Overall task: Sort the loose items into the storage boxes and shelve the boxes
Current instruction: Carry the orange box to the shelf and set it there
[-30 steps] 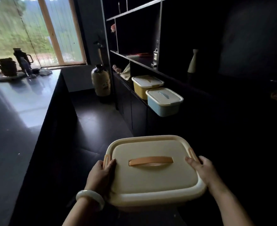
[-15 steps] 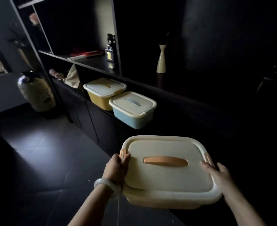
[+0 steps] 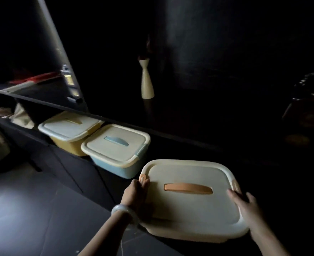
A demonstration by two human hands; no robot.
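Your cream storage box with the orange handle has come closer to the dark shelf, just right of the blue box and yellow box. Left hand and right hand grip its sides; shelving is nearly done.

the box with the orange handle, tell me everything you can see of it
The box with the orange handle is a square, round-cornered cream tub that looks like plastic. Its lid is on, with a flat orange handle lying in a recess and orange side clips. It sits level, right of the blue box. The left hand and right hand hold its sides. What is underneath is too dark to see.
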